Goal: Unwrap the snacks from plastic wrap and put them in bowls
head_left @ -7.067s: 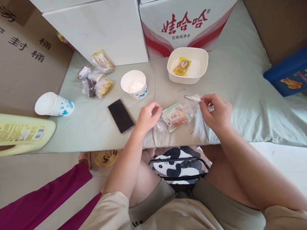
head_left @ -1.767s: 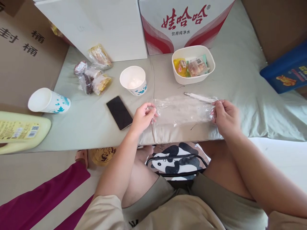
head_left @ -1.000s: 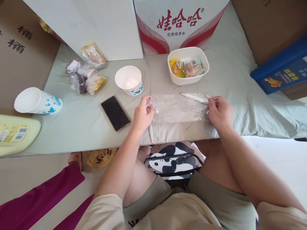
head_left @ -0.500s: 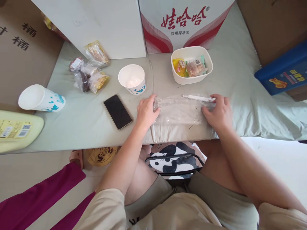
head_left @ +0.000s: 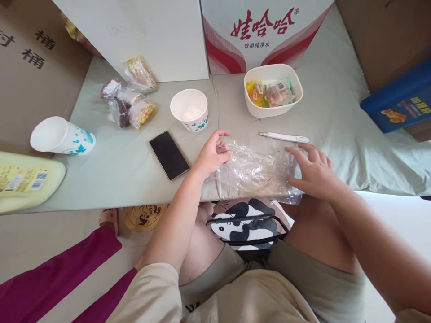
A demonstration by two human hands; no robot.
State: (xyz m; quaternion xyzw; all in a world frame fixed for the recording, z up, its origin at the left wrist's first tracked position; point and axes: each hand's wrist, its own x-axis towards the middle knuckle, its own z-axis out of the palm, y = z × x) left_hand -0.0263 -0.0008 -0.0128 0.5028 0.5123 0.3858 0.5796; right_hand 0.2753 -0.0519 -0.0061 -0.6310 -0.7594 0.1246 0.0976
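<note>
A crumpled clear plastic bag [head_left: 259, 172] lies between my hands, its near right corner hanging over the front edge of the cloth-covered surface. At its upper left, my left hand [head_left: 214, 154] has its middle finger and thumb curled on the film, with the index finger stretched out. My right hand [head_left: 313, 172] rests at the bag's right edge, thumb and fingers spread apart. Just beyond the bag lies a white utility knife [head_left: 284, 137], close to my right fingertips but not held.
Behind stand a white tub [head_left: 251, 105] of wrapped snacks and a paper cup [head_left: 178, 116]. To the left are a phone [head_left: 169, 155], packaged snacks [head_left: 141, 114], a tipped paper cup [head_left: 76, 139] and a pale yellow bottle [head_left: 50, 175]. Boxes [head_left: 259, 56] line the back. Another person's purple-trousered legs [head_left: 67, 264] show lower left.
The bag has come toward me and crumpled, its near edge now over the front edge. My right fingers have come away from the utility knife, which is now uncovered.
</note>
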